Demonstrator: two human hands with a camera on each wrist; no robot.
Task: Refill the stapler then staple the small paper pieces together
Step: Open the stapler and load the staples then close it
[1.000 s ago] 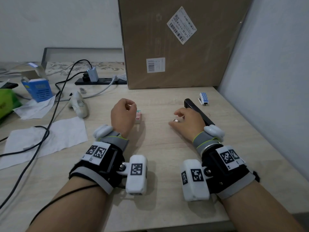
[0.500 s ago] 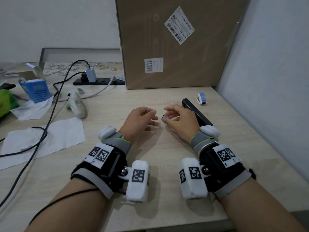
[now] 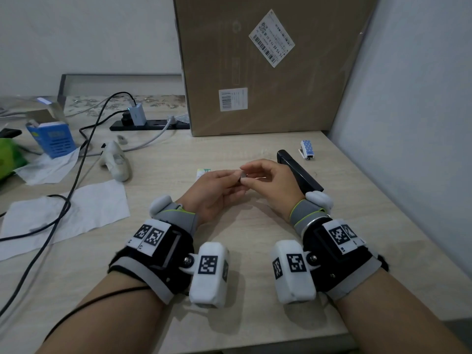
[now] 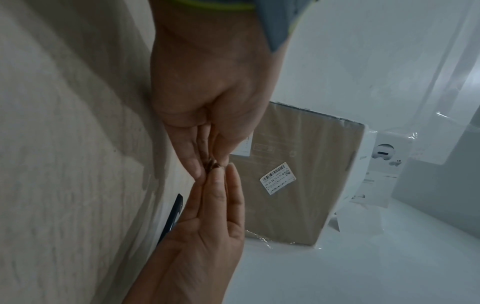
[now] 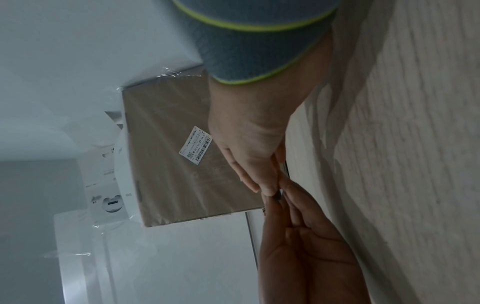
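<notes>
My two hands meet above the middle of the desk [image 3: 255, 328]. Between them is a small silvery staple strip [image 3: 242, 176], pinched by my left hand [image 3: 236, 180] from the left and my right hand [image 3: 245, 178] from the right. In the left wrist view the staple strip [image 4: 212, 164] shows dark between the left hand's fingertips [image 4: 193, 168], with the right hand [image 4: 221, 174] touching it from below. The right wrist view shows the staple strip [image 5: 278, 195] the same way. A small staple box [image 3: 203, 171] lies behind my left hand. The blue dotted stapler [image 3: 307, 149] lies at the far right.
A black flat device [image 3: 298, 172] lies just behind my right hand. A big cardboard box [image 3: 268, 72] stands at the back, a wall at the right. At the left are white paper sheets [image 3: 76, 213], black cables [image 3: 63, 200], a white controller [image 3: 116, 162] and a blue box [image 3: 55, 139].
My left hand left the staple box and moved right. My right hand lifted the staple strip off the desk and brought it left. Both hands now pinch it together.
</notes>
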